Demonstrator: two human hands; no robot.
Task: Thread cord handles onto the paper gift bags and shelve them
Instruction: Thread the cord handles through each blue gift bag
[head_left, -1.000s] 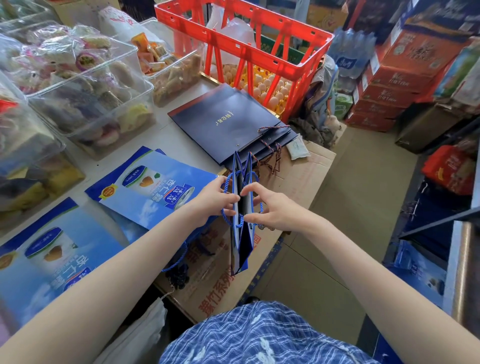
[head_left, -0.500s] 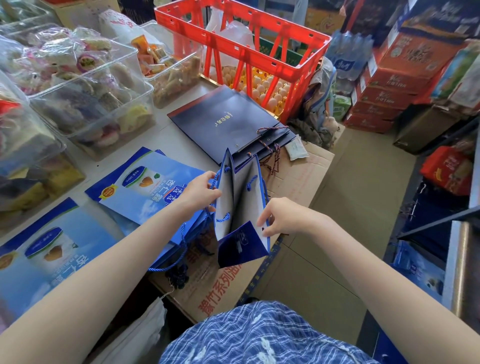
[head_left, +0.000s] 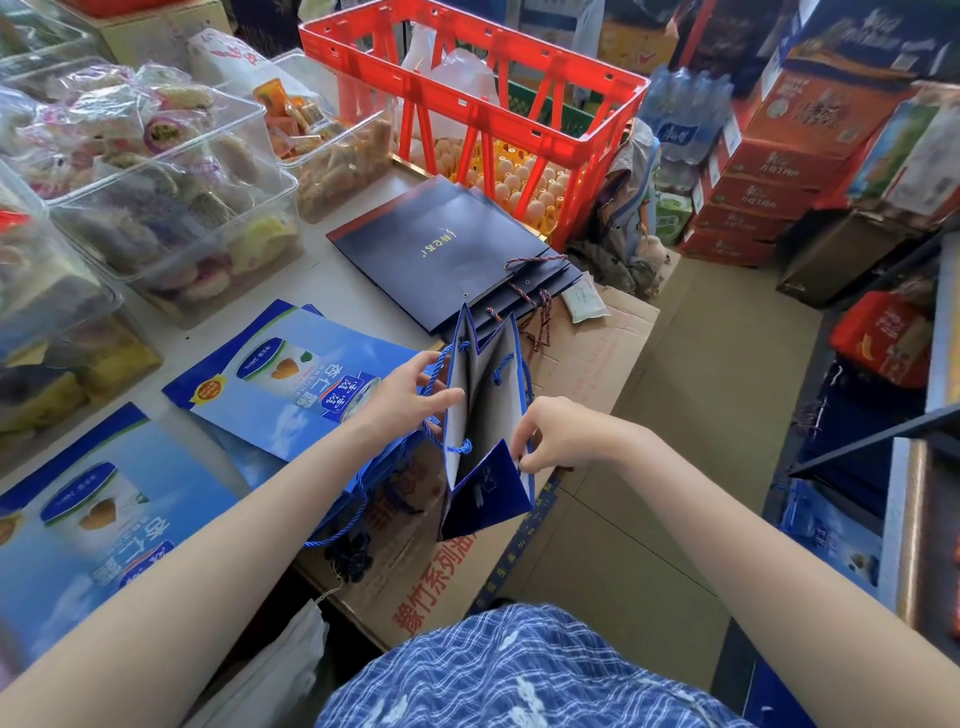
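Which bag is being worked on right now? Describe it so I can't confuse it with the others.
Start at the red crate; in front of it lies a flat stack of dark navy bags. Nearer the person, both hands hold the blue bag. It alone is spread open, its pale inside showing, with blue cord handles.
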